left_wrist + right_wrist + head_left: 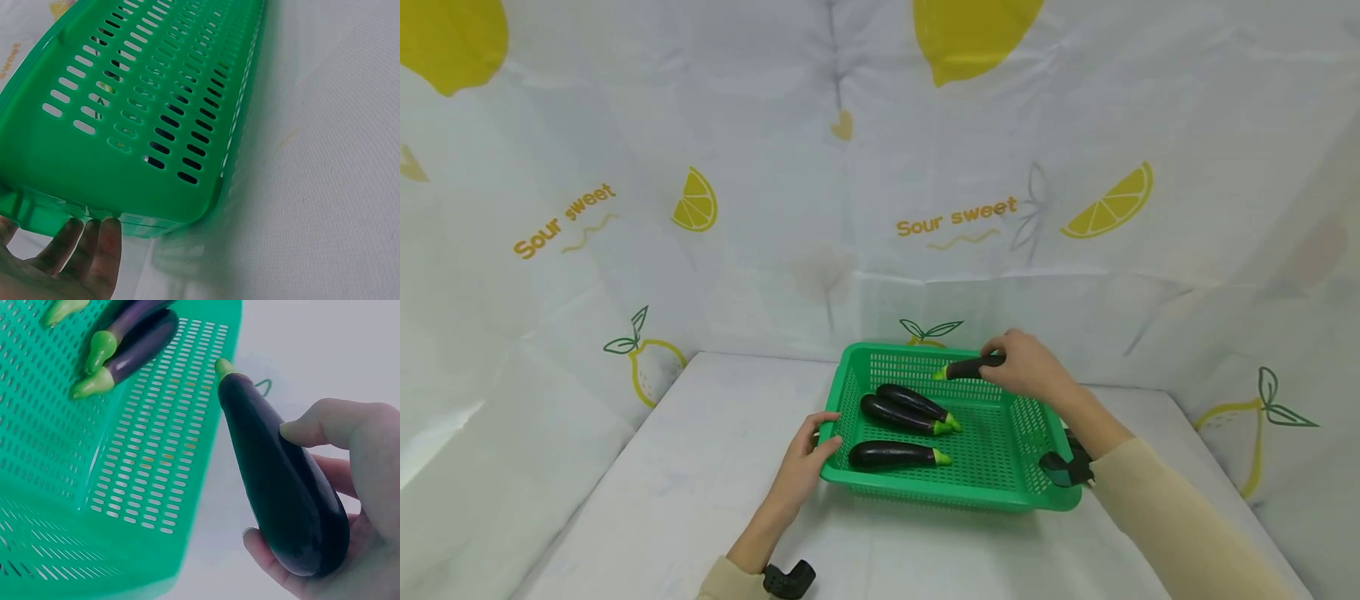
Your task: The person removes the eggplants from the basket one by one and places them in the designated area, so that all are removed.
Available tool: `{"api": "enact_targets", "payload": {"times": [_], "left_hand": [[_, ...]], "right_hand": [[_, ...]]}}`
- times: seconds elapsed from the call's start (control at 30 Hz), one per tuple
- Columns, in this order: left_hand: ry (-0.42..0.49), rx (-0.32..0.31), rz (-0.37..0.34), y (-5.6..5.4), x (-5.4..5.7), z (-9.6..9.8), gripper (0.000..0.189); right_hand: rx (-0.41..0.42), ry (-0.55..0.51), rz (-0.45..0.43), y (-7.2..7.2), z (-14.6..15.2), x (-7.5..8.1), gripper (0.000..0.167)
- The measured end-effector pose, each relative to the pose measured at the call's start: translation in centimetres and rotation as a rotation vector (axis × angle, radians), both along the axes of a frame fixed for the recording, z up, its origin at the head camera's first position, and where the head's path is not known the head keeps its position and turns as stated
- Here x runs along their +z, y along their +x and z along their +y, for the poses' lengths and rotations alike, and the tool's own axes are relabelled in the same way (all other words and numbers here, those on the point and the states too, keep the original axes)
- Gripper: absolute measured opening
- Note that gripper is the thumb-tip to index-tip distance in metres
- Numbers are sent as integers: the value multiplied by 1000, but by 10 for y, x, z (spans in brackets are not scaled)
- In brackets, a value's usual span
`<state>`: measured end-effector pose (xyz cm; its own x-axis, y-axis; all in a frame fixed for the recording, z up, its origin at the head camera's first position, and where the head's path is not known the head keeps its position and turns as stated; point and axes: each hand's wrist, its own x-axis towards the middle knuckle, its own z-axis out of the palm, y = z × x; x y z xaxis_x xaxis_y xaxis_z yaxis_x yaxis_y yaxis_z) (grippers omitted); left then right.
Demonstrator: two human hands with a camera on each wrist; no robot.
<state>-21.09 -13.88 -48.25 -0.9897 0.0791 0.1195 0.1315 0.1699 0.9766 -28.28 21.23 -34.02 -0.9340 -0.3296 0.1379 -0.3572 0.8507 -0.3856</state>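
Note:
My right hand (pixel 1024 367) grips an eggplant (pixel 281 481) by its thick end, over the far right part of a green plastic basket (pixel 925 493). The green stem of this eggplant points left in the head view. With my left hand (pixel 801 462) I hold the basket's left rim; in the left wrist view its fingers (pixel 105 253) curl under the edge. Three more eggplants lie inside the basket: a front one (pixel 891 455), a middle one (pixel 898 414) and a back one (pixel 913 400), the latter two side by side. Their green stems point right.
The basket stands on a white-covered table (pixel 700 500). Behind it and at both sides hangs a white sheet (pixel 775 208) printed with lemons and lettering. A dark wrist device (pixel 1067 465) on the right arm overlaps the basket's right rim in the head view.

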Motion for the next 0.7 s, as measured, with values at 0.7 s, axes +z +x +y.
{"api": "enact_targets", "payload": {"times": [0.7], "left_hand": [[8, 1, -5, 2, 2, 1, 38]], "right_hand": [[0, -6, 113, 46, 13, 16, 29]]}}
